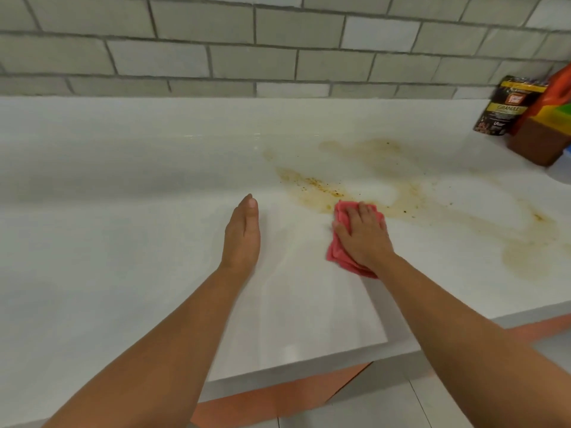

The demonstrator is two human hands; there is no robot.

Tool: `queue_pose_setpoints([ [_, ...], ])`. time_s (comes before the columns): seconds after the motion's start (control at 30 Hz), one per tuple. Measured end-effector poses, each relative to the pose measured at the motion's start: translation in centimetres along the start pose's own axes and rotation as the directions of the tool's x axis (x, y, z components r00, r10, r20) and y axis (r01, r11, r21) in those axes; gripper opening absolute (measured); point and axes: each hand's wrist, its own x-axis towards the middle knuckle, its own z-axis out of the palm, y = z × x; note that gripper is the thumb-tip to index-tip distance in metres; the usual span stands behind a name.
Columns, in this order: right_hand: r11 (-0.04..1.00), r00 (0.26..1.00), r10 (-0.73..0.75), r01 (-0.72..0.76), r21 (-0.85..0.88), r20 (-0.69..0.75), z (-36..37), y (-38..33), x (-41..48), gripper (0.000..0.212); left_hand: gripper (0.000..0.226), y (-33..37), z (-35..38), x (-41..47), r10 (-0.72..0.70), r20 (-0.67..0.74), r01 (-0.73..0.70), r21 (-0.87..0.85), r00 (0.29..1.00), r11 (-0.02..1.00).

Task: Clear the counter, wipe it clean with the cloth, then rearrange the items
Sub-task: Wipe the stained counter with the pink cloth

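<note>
The pink cloth (336,253) lies folded on the white counter (123,180), about midway between the back edge and the front edge and somewhat toward the right end. The right hand (363,234) rests flat on top of it, palm down, fingers nearly straight and slightly spread, pressing the cloth to the surface rather than gripping it. Pink shows past the fingertips and beside the wrist.

The cloth's far end touches the near left part of a yellowish-brown stain (312,185) – a smeared, speckled patch that runs from there toward the right end of the counter and curls back toward the front edge.

The left hand (242,233) is just to the left of the cloth and apart from it, turned on edge with its fingers straight and together, holding nothing. Whether it touches the counter cannot be told.

At the back right corner a dark packet (506,106) stands upright against the grey tiled wall (247,57). Just beside it are an orange container (559,88) and a brown box (537,143), both cut off by the frame.
</note>
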Motion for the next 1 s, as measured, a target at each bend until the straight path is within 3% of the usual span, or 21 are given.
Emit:
queue_pose_setpoints([
  [0.07,1.0,0.999,0.023,-0.023,0.0,0.022,0.5,-2.9,2.1,0.063,0.051,0.0,0.1,0.1,-0.004,-0.005,0.004,-0.016,1.0,1.0],
  [0.23,0.928,0.931,-0.361,0.353,0.115,0.054,1.0,-8.2,-3.0,0.055,0.05,-0.1,-0.3,0.3,-0.003,0.005,0.003,-0.023,1.0,1.0],
  [0.3,0.9,0.902,-0.428,0.418,0.124,0.063,0.5,-6.8,-6.0,0.062,0.051,-0.2,-0.4,0.4,-0.014,0.014,0.015,-0.038,1.0,0.999],
  [0.43,0.963,0.965,-0.261,0.259,0.08,0.017,0.2,-1.6,-3.5,0.077,0.051,-0.2,-0.5,0.4,-0.045,0.027,0.047,-0.092,0.999,0.995],
  [0.6,1.0,1.0,0.007,-0.007,-0.009,-0.003,0.7,-3.4,4.3,0.057,0.05,-0.2,-0.2,0.2,-0.027,0.021,0.029,-0.07,0.999,0.997],
  [0.67,1.0,1.0,-0.006,0.006,-0.021,0.023,1.0,-6.1,4.6,0.058,0.051,-0.2,-0.2,0.3,-0.029,0.032,0.031,-0.064,0.999,0.997],
  [0.8,0.967,0.966,-0.249,0.243,0.076,0.073,1.2,-8.5,-1.0,0.057,0.053,-0.6,-0.6,0.9,-0.079,0.008,0.079,-0.126,0.997,0.989],
  [0.87,0.952,0.95,-0.3,0.292,0.09,0.084,0.8,-7.6,-4.1,0.069,0.053,-0.5,-1.1,2.0,-0.088,-0.04,0.081,-0.146,0.995,0.986],
  [0.93,0.969,0.968,-0.242,0.237,0.066,0.073,0.8,-5.9,-4.7,0.083,0.051,-0.4,-1.6,4.1,-0.094,-0.084,0.081,-0.147,0.992,0.986],
  [1.0,0.993,0.992,-0.118,0.117,0.022,0.042,0.7,-4.6,-2.5,0.077,0.051,-0.1,-1.9,6.9,-0.109,-0.089,0.098,-0.122,0.99,0.988],
])
